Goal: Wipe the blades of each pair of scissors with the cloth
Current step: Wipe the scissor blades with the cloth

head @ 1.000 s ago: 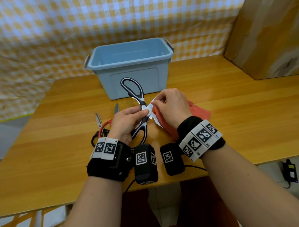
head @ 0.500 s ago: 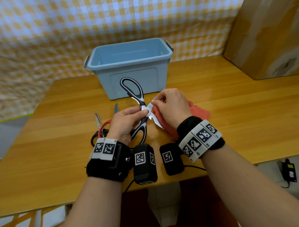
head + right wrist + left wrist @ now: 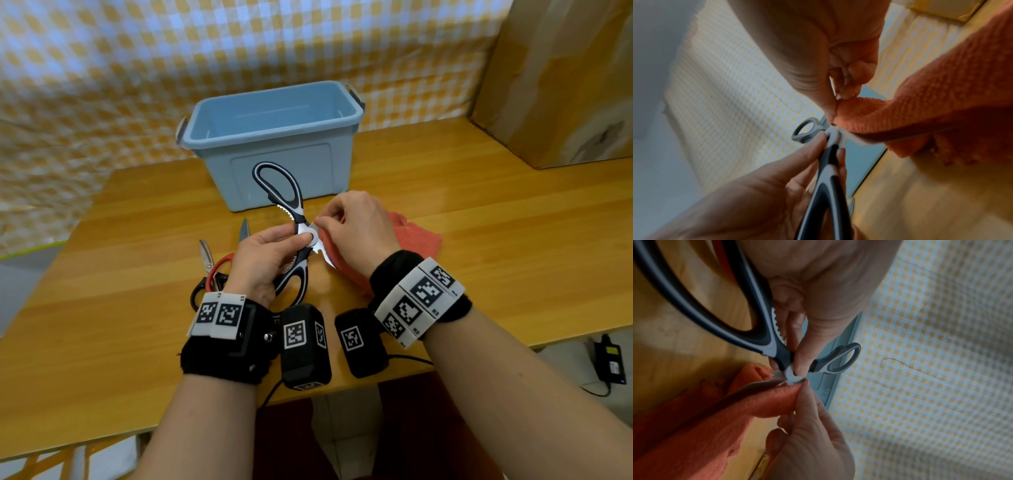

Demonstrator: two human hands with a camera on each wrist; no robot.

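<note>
Black-and-grey kitchen scissors (image 3: 294,219) stand spread open above the table, one handle loop pointing toward the bin. My left hand (image 3: 270,253) grips them at the pivot, thumb on the white pivot disc (image 3: 794,375). My right hand (image 3: 356,229) pinches the orange-red cloth (image 3: 416,236) folded over one blade, close to the pivot (image 3: 838,138). The other blade's tip (image 3: 330,262) pokes out below the cloth. In the wrist views the cloth (image 3: 715,410) (image 3: 931,105) wraps the blade edge. A red-handled pair (image 3: 219,267) and a black-handled pair (image 3: 198,294) lie on the table, partly hidden behind my left wrist.
A light blue plastic bin (image 3: 274,144) stands open just behind the scissors. A cardboard box (image 3: 561,82) is at the back right. The wooden table (image 3: 496,240) ends at a near edge under my wrists. Checked cloth covers the wall behind.
My right hand with the cloth has slid a little up the blade toward the pivot. The left hand holds the scissors in nearly the same place.
</note>
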